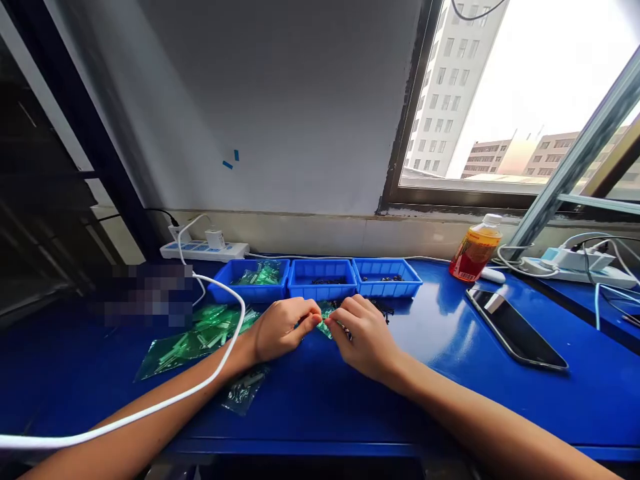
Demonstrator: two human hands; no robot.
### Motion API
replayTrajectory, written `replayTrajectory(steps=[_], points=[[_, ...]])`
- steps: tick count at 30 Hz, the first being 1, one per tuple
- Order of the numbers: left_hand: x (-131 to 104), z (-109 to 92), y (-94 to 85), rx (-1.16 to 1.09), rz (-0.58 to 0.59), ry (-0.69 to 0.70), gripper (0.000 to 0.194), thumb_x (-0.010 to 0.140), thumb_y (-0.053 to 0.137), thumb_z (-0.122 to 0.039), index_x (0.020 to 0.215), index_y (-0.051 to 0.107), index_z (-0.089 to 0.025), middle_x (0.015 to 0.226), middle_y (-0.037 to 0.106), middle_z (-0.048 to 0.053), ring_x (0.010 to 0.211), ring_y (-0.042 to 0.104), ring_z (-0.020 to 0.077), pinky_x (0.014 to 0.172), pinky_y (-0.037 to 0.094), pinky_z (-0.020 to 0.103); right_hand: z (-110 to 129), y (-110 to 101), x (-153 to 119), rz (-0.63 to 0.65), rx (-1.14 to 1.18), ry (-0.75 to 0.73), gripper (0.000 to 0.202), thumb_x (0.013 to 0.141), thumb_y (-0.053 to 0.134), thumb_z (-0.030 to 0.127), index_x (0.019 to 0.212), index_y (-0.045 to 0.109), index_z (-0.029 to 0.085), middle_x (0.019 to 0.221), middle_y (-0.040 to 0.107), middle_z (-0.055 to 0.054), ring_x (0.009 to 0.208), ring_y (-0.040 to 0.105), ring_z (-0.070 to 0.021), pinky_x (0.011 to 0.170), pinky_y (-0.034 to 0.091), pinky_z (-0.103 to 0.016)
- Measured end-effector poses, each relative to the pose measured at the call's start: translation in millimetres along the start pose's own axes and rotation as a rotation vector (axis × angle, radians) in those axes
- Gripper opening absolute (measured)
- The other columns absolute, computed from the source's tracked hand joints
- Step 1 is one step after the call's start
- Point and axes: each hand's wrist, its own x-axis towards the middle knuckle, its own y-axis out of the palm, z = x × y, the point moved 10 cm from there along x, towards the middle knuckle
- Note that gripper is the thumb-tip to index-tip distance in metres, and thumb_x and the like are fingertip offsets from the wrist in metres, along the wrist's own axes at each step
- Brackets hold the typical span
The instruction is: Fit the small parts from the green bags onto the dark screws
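A small green bag (327,309) sits between the person's two hands, just above the blue table (315,407) and in front of the middle bin (320,291). The left hand (286,328) has its thumb and forefinger pinched together on the bag's near edge, the other fingers curled in. The right hand (367,337) mirrors it, thumb and forefinger closed on the same edge, the two sets of fingertips almost meeting. What is inside the bag I can't make out from here.

Just beyond the right hand, small dark parts (386,311) lie loose on the table. Beside the left forearm more green bags (213,327) lie heaped, pale pieces showing through, and a clear bag (245,390) lies nearer the table's front edge. The left bin (250,293) holds green bags too; the middle one and the right bin (395,289) hold small dark pieces. A white cable (243,312) loops across the left forearm. Over to the right, a phone (517,330) lies face up near an orange-labelled bottle (473,253), below the window.
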Motion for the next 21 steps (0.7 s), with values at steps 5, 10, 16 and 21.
replayTrajectory(steps=[5,10,16,21], points=[[11.4,0.0,4.5,-0.002,0.036,0.035,0.019,0.087,0.041,-0.029,0.088,0.055,-0.017,0.070,0.060,0.000,0.062,0.055,0.0123,0.059,0.042,0.022,-12.8,3.9,0.4,0.033,0.025,0.059,0.029,0.087,0.043,0.019,0.059,0.052,0.018,0.058,0.053,-0.002,0.060,0.043,-0.0142,0.057,0.034,-0.026],[1.6,-9.1,8.0,0.177,0.050,0.135,0.022,0.087,0.038,-0.023,0.087,0.059,-0.017,0.075,0.065,0.003,0.067,0.059,0.0152,0.062,0.042,0.024,-9.8,8.7,0.3,0.076,0.074,0.060,0.016,0.086,0.047,0.022,0.074,0.057,0.019,0.066,0.058,-0.002,0.064,0.048,-0.0150,0.061,0.039,-0.027],[-8.2,-2.7,6.9,0.169,0.064,0.077,0.023,0.087,0.037,-0.023,0.086,0.060,-0.017,0.077,0.067,0.003,0.069,0.061,0.0153,0.063,0.043,0.025,3.4,15.6,-4.1,0.114,0.106,0.015,0.010,0.086,0.047,0.020,0.083,0.056,0.018,0.069,0.059,-0.003,0.064,0.048,-0.0152,0.059,0.039,-0.027],[-9.8,-1.7,10.4,0.122,0.082,0.032,0.022,0.086,0.038,-0.022,0.081,0.059,-0.017,0.073,0.065,0.002,0.066,0.059,0.0144,0.063,0.042,0.024,4.3,20.1,-6.3,0.128,0.089,0.032,0.015,0.087,0.043,0.018,0.077,0.055,0.019,0.065,0.058,-0.002,0.062,0.047,-0.0149,0.057,0.037,-0.026]])
